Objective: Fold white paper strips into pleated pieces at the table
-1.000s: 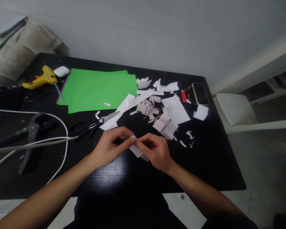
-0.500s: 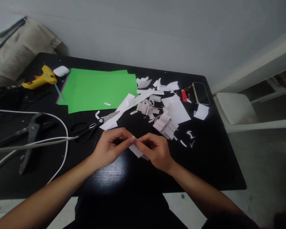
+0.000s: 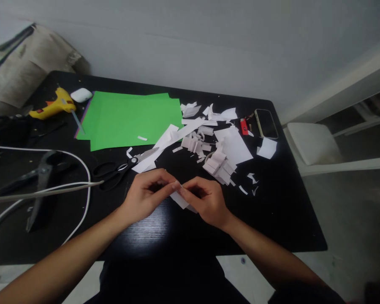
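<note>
Between my two hands, above the near middle of the black table, is a small piece of white paper (image 3: 180,200). My left hand (image 3: 150,193) pinches its upper edge between thumb and forefinger. Right beside it, my right hand (image 3: 205,199) pinches the same edge, the fingertips of both hands almost touching. The paper hangs down below the thumbs and looks folded; its far side is hidden by my fingers. Black-handled scissors (image 3: 133,161) lie partly opened just beyond my left hand, their blades over white paper strips (image 3: 174,139).
Folded white paper pieces (image 3: 217,164) and scraps lie beyond my right hand. Green sheets (image 3: 133,120) cover the back. A yellow glue gun (image 3: 58,103), a white case (image 3: 81,95) and white cables (image 3: 88,211) are at left; a red lighter (image 3: 243,126) and a phone (image 3: 266,123) at right.
</note>
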`<state>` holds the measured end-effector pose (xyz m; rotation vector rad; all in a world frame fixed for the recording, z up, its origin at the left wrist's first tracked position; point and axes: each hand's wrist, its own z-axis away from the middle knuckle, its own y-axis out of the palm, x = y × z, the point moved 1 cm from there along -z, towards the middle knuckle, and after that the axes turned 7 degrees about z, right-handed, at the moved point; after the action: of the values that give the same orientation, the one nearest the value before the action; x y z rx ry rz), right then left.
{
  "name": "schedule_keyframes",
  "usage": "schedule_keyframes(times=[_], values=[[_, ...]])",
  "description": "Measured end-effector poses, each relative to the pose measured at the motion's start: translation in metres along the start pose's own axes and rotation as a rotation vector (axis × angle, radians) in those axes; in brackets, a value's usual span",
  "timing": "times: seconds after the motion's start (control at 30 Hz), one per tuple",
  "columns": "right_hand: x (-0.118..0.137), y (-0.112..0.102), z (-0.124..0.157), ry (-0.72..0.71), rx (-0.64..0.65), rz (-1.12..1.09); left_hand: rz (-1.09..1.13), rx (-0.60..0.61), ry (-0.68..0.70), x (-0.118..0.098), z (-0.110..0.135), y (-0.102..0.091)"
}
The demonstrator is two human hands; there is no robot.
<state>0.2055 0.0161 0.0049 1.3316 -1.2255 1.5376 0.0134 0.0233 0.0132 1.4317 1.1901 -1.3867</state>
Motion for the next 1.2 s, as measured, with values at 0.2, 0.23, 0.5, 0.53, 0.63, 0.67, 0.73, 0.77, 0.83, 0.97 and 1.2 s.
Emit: schedule_keyframes(times=[0.2, 0.23, 0.5, 0.53, 0.63, 0.67, 0.73, 0.77, 0.83, 0.97, 1.2], values=[[0.0001, 0.0008, 0.0, 0.005, -0.012, -0.002, 0.106, 0.017, -0.051, 0.0019, -0.0014, 0.0021], [0.0002, 0.0008, 0.0, 0.011, -0.016, -0.007, 0.117, 0.029, -0.067, 0.0023, -0.0021, 0.0021], [0.0004, 0.0017, -0.0004, 0.024, 0.001, -0.022, 0.046, 0.008, -0.054, 0.0053, -0.0017, -0.001], [0.0004, 0.0019, -0.0005, 0.035, 0.002, -0.026, 0.039, 0.001, -0.049, 0.0063, -0.0012, -0.0008], [0.0001, 0.0017, -0.0016, 0.075, -0.007, -0.052, 0.025, -0.018, -0.059, 0.0083, -0.001, -0.0006], [-0.0001, 0.0012, -0.0022, 0.088, -0.011, -0.063, 0.014, -0.017, -0.069, 0.0084, -0.0015, -0.0008], [-0.0007, -0.0002, -0.0038, 0.107, -0.024, -0.084, -0.021, 0.0, -0.088, 0.0077, -0.0028, -0.0016], [-0.0012, -0.0011, -0.0046, 0.111, -0.034, -0.094, -0.041, 0.012, -0.097, 0.0071, -0.0035, -0.0022], [-0.0021, -0.0025, -0.0062, 0.115, -0.055, -0.11, -0.064, 0.018, -0.111, 0.006, -0.0043, -0.0033], [-0.0029, -0.0034, -0.0081, 0.117, -0.073, -0.118, -0.057, -0.009, -0.097, 0.0055, -0.0042, -0.0037], [-0.0025, -0.004, -0.0062, 0.12, -0.099, -0.116, 0.029, -0.017, -0.134, 0.0081, -0.0044, -0.0033]])
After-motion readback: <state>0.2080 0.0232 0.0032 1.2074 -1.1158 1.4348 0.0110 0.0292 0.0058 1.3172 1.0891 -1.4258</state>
